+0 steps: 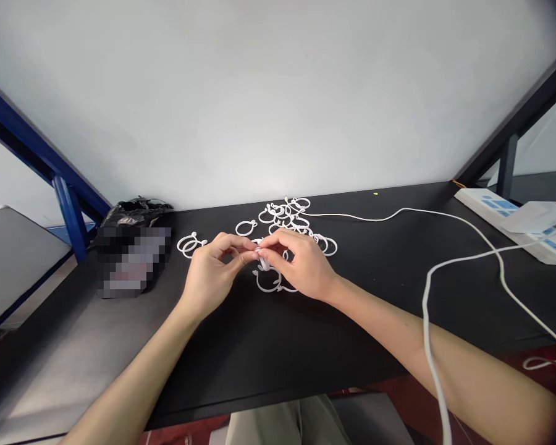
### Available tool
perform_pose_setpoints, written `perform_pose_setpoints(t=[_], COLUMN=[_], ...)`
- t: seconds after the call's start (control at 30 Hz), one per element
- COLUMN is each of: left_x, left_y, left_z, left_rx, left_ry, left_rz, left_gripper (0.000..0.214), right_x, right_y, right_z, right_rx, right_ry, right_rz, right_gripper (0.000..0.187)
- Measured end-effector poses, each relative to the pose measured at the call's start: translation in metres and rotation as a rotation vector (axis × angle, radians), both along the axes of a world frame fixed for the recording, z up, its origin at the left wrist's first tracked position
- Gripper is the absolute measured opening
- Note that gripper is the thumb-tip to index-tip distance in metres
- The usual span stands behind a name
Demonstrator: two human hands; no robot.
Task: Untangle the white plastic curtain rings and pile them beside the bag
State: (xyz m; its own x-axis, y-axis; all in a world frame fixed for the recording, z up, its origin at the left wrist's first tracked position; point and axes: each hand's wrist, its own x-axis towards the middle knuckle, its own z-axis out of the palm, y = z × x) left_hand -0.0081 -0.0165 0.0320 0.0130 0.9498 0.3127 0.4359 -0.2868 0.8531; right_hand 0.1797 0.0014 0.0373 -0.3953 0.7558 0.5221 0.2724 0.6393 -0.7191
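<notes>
- Both hands meet over the middle of the bench point(241, 352): the left hand point(215, 269) and the right hand point(306, 262) have thumbs and fingertips pinched together on one small white piece point(264, 261).
- That piece is held up between the fingertips; it is probably a ring like those around it, though the fingers hide much of it.
- At six o'clock from it, just below the fingers, lie open white rings point(267, 291), partly covered by the right hand.
- At one o'clock, a loose heap of similar rings point(285, 214) overlaps, some behind the right hand.
- At eleven o'clock, a single ring point(237, 230) lies apart.
- At nine o'clock, two overlapping rings point(184, 250) lie near the left hand.
- Farther out at nine o'clock sits a black bag point(132, 213), partly pixelated.
- Toward three o'clock, a thin white cable point(375, 219) runs past a white-and-blue object point(505, 216).
</notes>
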Motion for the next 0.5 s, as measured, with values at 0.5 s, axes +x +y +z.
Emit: perform_pose_setpoints(t=[0.5], left_x=[0.011], left_y=[-0.006], left_z=[0.004], left_rx=[0.079], left_ry=[0.059], left_rz=[-0.184], left_gripper=[0.037], right_x=[-0.004], right_y=[0.002], right_z=[0.000], right_rx=[-0.363], right_ry=[0.313], right_rz=[0.023], right_gripper=[0.022])
